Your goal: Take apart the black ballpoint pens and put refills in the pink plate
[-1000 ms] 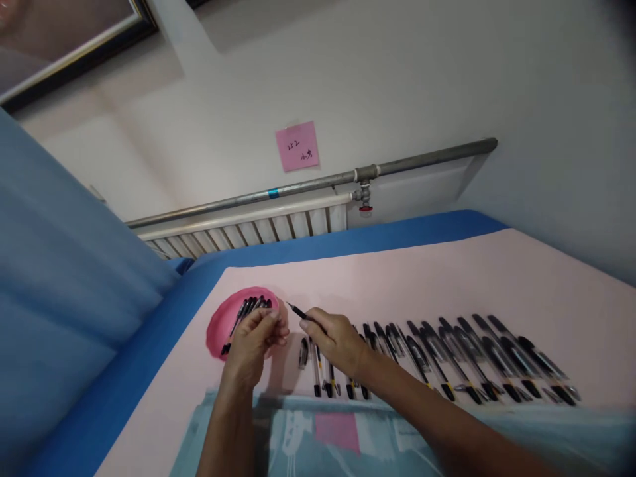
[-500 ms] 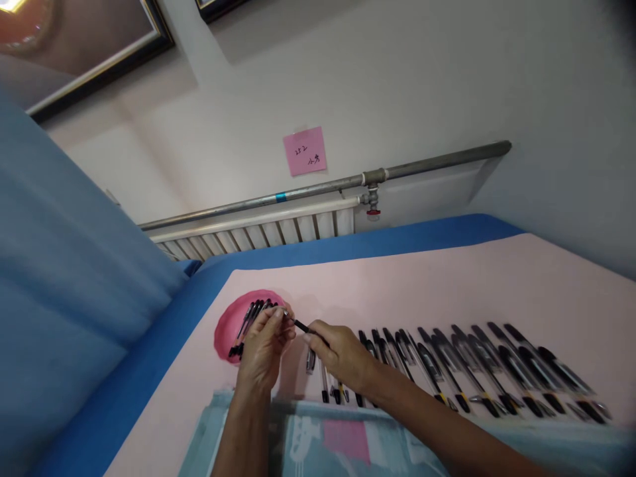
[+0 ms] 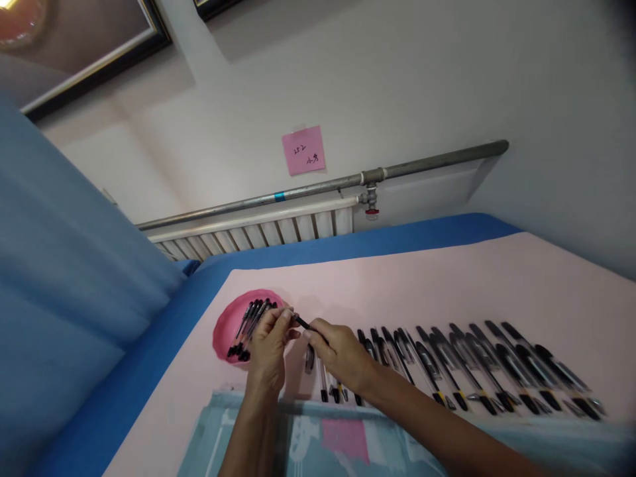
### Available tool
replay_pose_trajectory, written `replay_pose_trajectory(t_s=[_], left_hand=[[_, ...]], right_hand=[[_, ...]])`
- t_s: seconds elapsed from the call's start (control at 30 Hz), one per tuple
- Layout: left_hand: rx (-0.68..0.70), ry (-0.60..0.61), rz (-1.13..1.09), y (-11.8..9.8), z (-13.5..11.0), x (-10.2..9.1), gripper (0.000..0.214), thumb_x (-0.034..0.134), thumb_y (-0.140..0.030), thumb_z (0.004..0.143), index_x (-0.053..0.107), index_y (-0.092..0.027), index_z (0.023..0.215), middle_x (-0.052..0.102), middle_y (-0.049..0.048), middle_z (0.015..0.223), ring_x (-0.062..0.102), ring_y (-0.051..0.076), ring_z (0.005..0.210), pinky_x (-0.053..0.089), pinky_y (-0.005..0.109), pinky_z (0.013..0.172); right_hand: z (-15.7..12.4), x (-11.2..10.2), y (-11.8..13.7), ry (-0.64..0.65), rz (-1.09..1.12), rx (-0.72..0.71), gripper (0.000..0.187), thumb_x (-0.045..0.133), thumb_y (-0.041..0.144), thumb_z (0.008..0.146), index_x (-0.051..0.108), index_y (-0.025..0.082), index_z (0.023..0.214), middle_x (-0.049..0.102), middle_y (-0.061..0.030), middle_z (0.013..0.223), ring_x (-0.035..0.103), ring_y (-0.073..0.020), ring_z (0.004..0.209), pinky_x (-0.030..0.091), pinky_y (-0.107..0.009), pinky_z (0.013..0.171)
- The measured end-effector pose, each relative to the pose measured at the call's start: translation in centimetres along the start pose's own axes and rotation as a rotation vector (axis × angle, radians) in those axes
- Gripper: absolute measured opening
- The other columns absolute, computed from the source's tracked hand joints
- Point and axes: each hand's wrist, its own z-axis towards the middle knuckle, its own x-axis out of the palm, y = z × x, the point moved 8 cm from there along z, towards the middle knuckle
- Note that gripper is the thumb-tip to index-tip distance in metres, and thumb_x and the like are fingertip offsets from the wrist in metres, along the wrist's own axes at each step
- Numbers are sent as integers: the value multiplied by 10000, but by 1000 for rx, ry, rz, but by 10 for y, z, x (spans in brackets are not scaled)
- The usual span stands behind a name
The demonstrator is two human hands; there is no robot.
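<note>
My right hand (image 3: 342, 354) is closed around the black barrel of a pen (image 3: 303, 322), which slants up to the left. At its far end, the thumb and fingers of my left hand (image 3: 271, 344) pinch the tip; the fingers hide what exactly is there. Beside my left hand stands a pink bowl (image 3: 217, 339) with several black and clear pens (image 3: 248, 324) in it. To the right of my right hand lie rows of pen parts (image 3: 450, 371): black caps, clear barrels and small metal tips. A few more parts (image 3: 322, 384) lie under my right hand.
A pink sheet (image 3: 397, 278) covers the blue table (image 3: 422, 228). Pale blue cloth (image 3: 248, 437) is at the near edge. On the left hangs a blue curtain (image 3: 64, 265). Behind the table are a radiator (image 3: 268, 232), a pipe (image 3: 437, 162) and a pink note (image 3: 303, 150) on the wall.
My left hand has shifted slightly right, toward my right hand along the pen. More of the pens in the bowl show. My right hand keeps its hold on the pen.
</note>
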Motion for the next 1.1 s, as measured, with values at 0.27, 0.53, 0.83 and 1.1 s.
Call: replay_pose_trajectory(t_s=[0.27, 0.53, 0.83, 1.1], left_hand=[[7, -49, -43, 10, 0, 4, 290, 692, -372, 606, 594, -141, 750, 576, -7, 681, 535, 90, 612, 423, 204, 559], [-26, -54, -172, 15, -4, 12, 296, 725, -353, 564, 601, -140, 727, 603, -13, 675, 526, 67, 577, 407, 193, 565], [-66, -41, -217, 19, 0, 8, 255, 754, -272, 545, 591, -132, 683, 577, -38, 616, 512, 46, 539, 395, 175, 554], [-96, 62, -200, 15, -1, 14, 302, 682, -348, 646, 616, -137, 852, 638, 40, 793, 583, 111, 673, 420, 219, 590]], right_hand=[[0, -1, -3, -32, -69, 63, 207, 376, 296, 856, 527, 188, 764, 579, -12, 654, 514, -128, 597, 328, -217, 554], [1, -1, 0, -48, 178, 108, 252, 405, 280, 832, 474, 191, 607, 472, 44, 498, 460, -109, 547, 329, -202, 527], [1, 1, -4, -35, 132, 85, 225, 415, 297, 831, 497, 188, 652, 494, 34, 545, 445, -101, 533, 316, -203, 515], [2, 1, 2, 23, 256, 140, 242, 413, 266, 826, 446, 188, 600, 458, 51, 496, 439, -97, 516, 327, -204, 514]])
